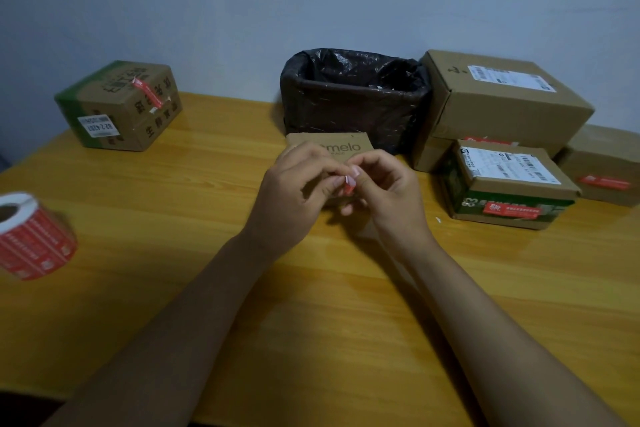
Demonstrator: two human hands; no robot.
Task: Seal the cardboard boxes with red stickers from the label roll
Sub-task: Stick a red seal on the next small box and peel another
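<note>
My left hand (294, 194) and my right hand (384, 194) meet above the middle of the table and pinch a small red sticker (349, 186) between their fingertips. Behind and partly under them lies a small brown box printed "melo" (346, 146), mostly hidden by the hands. The red label roll (31, 236) lies at the table's left edge, far from both hands. A brown and green box (121, 107) at the back left bears a red sticker on top.
A bin lined with a black bag (353, 97) stands against the wall behind the hands. At the right, several cardboard boxes (502, 100) are stacked, some with red stickers. The wooden table (311, 305) stretches toward me.
</note>
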